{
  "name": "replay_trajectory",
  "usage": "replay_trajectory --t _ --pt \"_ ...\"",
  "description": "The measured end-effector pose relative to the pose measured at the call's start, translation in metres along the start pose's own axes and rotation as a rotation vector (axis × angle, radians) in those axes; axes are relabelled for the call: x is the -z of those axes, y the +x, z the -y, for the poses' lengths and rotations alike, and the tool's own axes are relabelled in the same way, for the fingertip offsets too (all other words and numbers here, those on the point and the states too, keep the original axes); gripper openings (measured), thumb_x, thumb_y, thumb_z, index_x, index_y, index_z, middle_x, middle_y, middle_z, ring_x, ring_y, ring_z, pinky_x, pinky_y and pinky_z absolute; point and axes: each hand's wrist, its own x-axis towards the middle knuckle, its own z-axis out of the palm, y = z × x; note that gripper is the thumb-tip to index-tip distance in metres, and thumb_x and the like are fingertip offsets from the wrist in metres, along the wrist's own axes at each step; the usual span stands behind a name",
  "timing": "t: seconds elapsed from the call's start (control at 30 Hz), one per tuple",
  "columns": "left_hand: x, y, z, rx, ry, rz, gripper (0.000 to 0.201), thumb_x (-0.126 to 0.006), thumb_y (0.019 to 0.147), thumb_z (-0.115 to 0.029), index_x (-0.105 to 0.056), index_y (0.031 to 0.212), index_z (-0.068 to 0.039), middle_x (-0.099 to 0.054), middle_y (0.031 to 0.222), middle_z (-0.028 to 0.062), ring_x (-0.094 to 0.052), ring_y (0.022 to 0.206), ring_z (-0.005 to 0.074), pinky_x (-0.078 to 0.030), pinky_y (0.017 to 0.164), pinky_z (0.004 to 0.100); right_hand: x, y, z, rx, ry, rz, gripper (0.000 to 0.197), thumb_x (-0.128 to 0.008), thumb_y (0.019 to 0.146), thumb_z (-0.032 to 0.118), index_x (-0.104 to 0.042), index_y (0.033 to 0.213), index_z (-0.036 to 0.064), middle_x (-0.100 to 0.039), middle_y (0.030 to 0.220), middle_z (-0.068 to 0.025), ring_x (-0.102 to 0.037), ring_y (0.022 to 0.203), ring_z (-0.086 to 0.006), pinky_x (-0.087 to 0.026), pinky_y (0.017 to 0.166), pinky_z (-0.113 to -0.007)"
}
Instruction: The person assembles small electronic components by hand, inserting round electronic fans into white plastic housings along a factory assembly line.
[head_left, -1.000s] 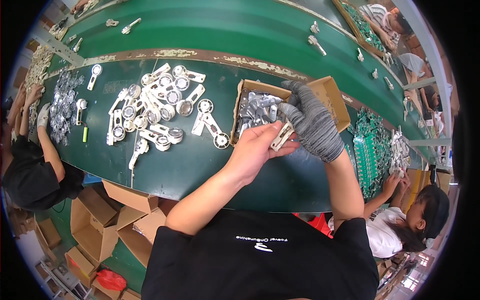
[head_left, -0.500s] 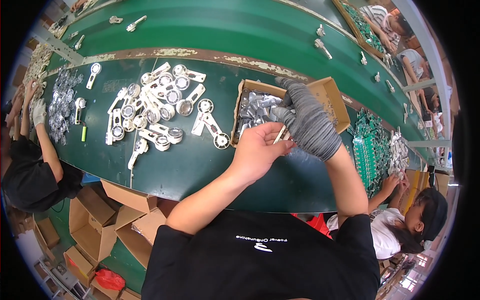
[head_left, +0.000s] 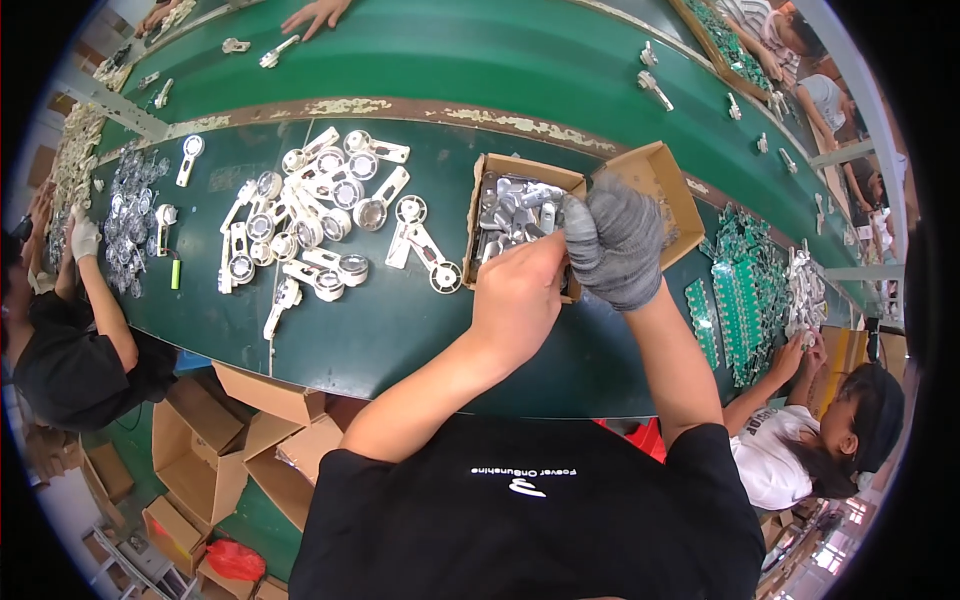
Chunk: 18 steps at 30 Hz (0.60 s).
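Observation:
My bare left hand (head_left: 520, 298) and my right hand (head_left: 620, 245), in a grey knitted glove, meet at the near right corner of an open cardboard box (head_left: 530, 166). Both have their fingers curled closed and pressed together. Whatever sits between them is hidden by the glove and the back of the left hand. Inside the box, just beyond my left hand, lie many shiny grey shell-like parts (head_left: 515, 210). To the left, a heap of white handheld fan bodies (head_left: 320, 195) with round grilles spreads over the dark green table (head_left: 400, 330).
Green circuit boards (head_left: 740, 310) are piled on the right, beside a co-worker (head_left: 790, 440). Clear plastic parts (head_left: 130, 210) lie at the left near another co-worker's gloved hand (head_left: 85, 238). Behind the table runs a green conveyor belt (head_left: 450, 60) carrying scattered fan parts. Open cartons (head_left: 200, 470) stand below.
My gloved hand has moved down and closed against my left hand. The thin pale piece seen between my left fingers is now hidden. Another person's hand has appeared over the far belt.

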Motion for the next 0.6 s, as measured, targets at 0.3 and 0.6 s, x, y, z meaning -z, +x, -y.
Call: replay_trajectory --t 0.3,0.6 --pt "0.002 0.01 0.002 -0.167 0.058 0.042 0.025 -0.076 0.076 0.007 -0.072 0.099 -0.003 -0.073 0.083 0.0118 -0.072 0.071 0.0287 -0.057 0.061 0.0366 0.006 -0.015 0.0 0.078 -0.029 -0.453 0.014 -0.073 0.085 0.009 -0.061 0.079 0.0074 -0.058 0.073 -0.0107 -0.059 0.062 -0.0328 -0.044 0.055 -0.046" --pt "0.013 0.042 0.022 -0.638 0.283 -0.117 0.036 -0.071 0.068 0.0 -0.075 0.104 0.005 -0.073 0.104 0.0175 -0.07 0.081 0.0284 -0.059 0.07 0.0367 0.017 -0.043 -0.012 -0.565 1.133 -0.309 0.045 -0.08 0.09 0.024 -0.062 0.124 0.0027 -0.068 0.103 -0.0044 -0.063 0.085 -0.0124 -0.055 0.077 -0.032"
